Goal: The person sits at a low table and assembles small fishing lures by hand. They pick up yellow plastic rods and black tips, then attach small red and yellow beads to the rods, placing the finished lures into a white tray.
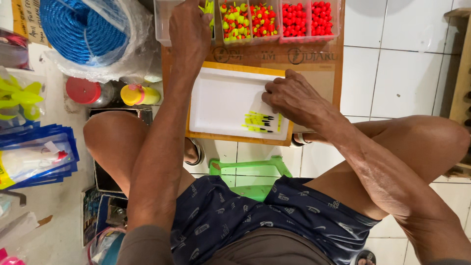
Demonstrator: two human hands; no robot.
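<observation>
My left hand [189,29] reaches forward into a clear compartment box [162,29] at the far edge of a low wooden board; its fingers are hidden inside, near yellow floats. My right hand [289,95] rests on a white tray [221,98], fingers curled over the upper end of a small row of yellow-and-black fishing floats [260,122] lying on the tray's right side. Further compartments hold yellow-and-red floats [235,22] and red bead floats [309,17].
A coil of blue rope [81,29] in plastic sits at the upper left. A red-lidded jar [83,91] and a yellow bottle [140,94] stand beside it. Blue packets [37,157] lie at the left. A green stool [248,172] is under me on white floor tiles.
</observation>
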